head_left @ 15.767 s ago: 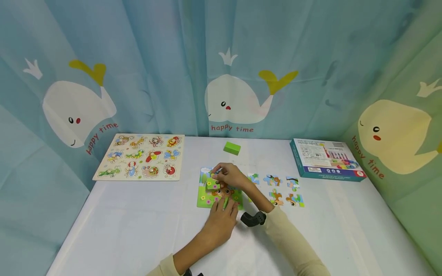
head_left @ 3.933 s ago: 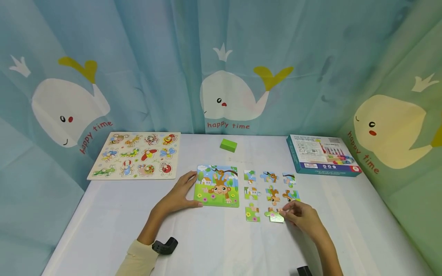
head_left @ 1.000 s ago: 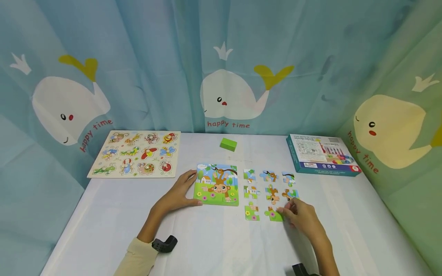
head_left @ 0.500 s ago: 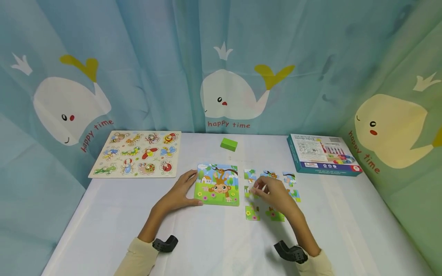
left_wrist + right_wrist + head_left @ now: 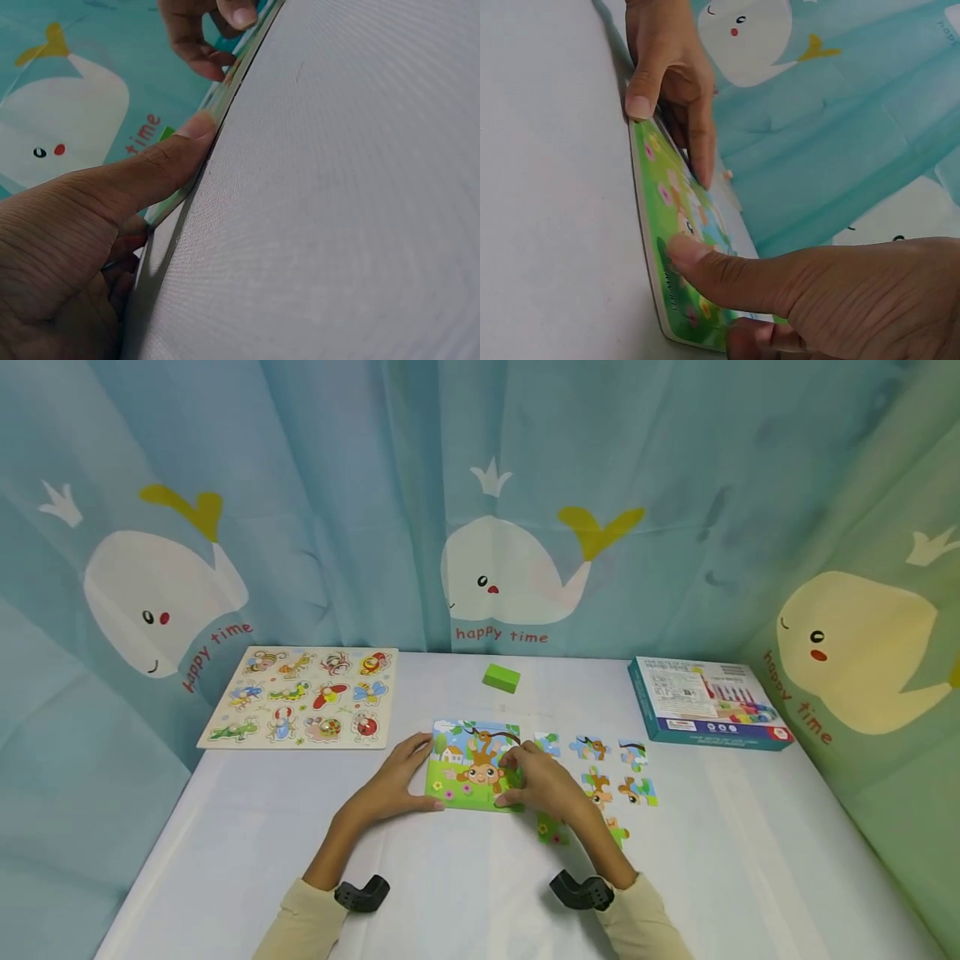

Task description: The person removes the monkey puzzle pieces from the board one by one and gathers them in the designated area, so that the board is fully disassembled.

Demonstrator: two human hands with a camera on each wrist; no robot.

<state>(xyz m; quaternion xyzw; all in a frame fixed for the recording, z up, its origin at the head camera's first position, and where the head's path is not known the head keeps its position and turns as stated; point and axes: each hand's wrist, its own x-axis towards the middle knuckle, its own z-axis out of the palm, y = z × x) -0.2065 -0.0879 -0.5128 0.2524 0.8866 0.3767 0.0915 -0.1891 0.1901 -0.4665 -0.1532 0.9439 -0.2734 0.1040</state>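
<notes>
A square monkey jigsaw puzzle (image 5: 459,781), its picture filled in, lies at the middle of the table. My left hand (image 5: 390,783) holds its left side, with the thumb at the front edge and the fingers along the left edge. My right hand (image 5: 551,787) grips the right side. In the right wrist view, the right thumb (image 5: 735,274) lies on the printed face near the corner, while the curled fingers are at the side, partly hidden. Several loose puzzle pieces (image 5: 592,749) lie to the right in rows, some covered by my right hand and forearm.
At the back left lies a wooden insect peg board (image 5: 307,697). A green block (image 5: 501,678) stands behind the puzzle. A flat teal-edged box (image 5: 708,702) is at the back right. Blue curtains (image 5: 360,527) with whale prints hang behind the white-covered table (image 5: 450,877).
Earlier, my right hand held a piece over the puzzle, then worked at the loose pieces. Over the last second it moved left from them to the puzzle's right side. My left hand has stayed there lately.
</notes>
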